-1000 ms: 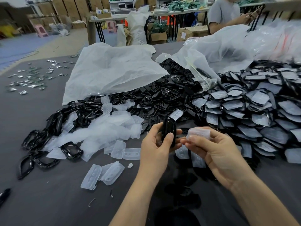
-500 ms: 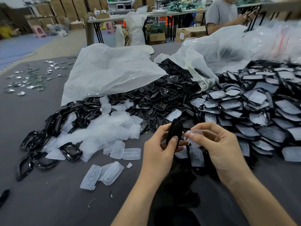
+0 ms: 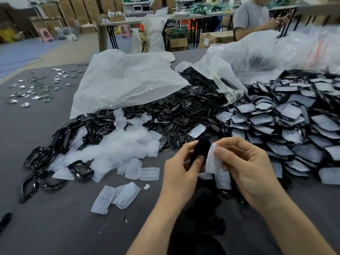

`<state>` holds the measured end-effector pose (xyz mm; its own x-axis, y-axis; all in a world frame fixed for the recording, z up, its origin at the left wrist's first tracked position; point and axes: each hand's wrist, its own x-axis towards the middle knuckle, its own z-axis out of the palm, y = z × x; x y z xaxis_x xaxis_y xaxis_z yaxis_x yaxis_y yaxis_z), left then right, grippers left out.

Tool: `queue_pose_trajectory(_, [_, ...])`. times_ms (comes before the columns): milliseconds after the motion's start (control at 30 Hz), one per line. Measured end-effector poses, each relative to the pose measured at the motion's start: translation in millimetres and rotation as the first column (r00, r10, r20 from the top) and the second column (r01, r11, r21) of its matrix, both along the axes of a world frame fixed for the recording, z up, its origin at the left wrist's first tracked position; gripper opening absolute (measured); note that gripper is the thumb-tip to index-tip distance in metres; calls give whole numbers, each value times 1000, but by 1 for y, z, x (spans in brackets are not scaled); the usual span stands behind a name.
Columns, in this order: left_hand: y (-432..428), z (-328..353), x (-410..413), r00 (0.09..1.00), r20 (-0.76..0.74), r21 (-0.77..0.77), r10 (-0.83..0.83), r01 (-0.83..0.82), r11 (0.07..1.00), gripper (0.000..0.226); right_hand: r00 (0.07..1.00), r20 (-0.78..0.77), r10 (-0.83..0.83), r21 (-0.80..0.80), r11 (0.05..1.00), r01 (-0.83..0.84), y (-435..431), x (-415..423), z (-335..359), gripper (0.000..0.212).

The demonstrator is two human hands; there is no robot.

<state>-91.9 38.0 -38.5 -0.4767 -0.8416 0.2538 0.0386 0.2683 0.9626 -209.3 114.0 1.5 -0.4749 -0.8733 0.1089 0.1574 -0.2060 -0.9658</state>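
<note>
The black shell (image 3: 199,150) stood nearly upright between our two hands, low in the middle of the view and just in front of the heaps. Our left hand (image 3: 181,172) was clamped on it, thumb on the near face and fingers curled round the back. Our right hand (image 3: 248,168) pinched a translucent pad (image 3: 211,161) between thumb and forefinger, the other fingers loosely bent. The pad hung just beside the shell's right edge; we could not tell whether the two touched.

Under the hands more clear pads lay on the grey table (image 3: 55,218). To the left spread a heap of translucent pads (image 3: 114,146), and beyond it a tangle of black rings (image 3: 46,157). Behind the shell lay a pile of black button frames (image 3: 184,107), and to the right a wide heap of covered pieces (image 3: 285,122), each dark with a pale face.

A white bag (image 3: 125,83) lay slumped with its mouth toward us and black parts at its lip; what it held inside we could not make out. A clear bag (image 3: 244,65) sagged beside it; one dark oval showed through its wall.

Small shiny bits (image 3: 33,87) were scattered far left, too small to name. A dark object (image 3: 5,219) was cut off at the left edge. The dark patch below our wrists was lost in shadow. A seated person (image 3: 252,15) at a far table was cut off at the top.
</note>
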Motion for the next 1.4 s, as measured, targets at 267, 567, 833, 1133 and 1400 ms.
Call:
queue_pose_trajectory(267, [3, 1, -3, 998, -14, -21, -67, 67, 998, 24, 956, -241, -169, 3, 985, 175, -9, -1, -8, 21])
queue_pose_trajectory(567, [5, 0, -2, 985, -59, 74, -160, 164, 984, 21, 946, -246, -209, 50, 972, 228, -14, -5, -15, 21])
queue_pose_trajectory(833, [3, 2, 1, 981, 56, 7, -187, 187, 982, 28, 996, 39, -78, 144, 987, 72, -11, -10, -14, 16])
queue_pose_trajectory(1133, [3, 1, 2, 975, 32, 88, -219, 216, 972, 39, 996, -28, 89, 192, 978, -82, -11, -20, -15, 4])
queue_pose_trajectory(1400, [2, 8, 3, 968, -131, 240, -214, 240, 940, 39, 989, -147, -32, 203, 977, 62, -14, -13, -21, 16])
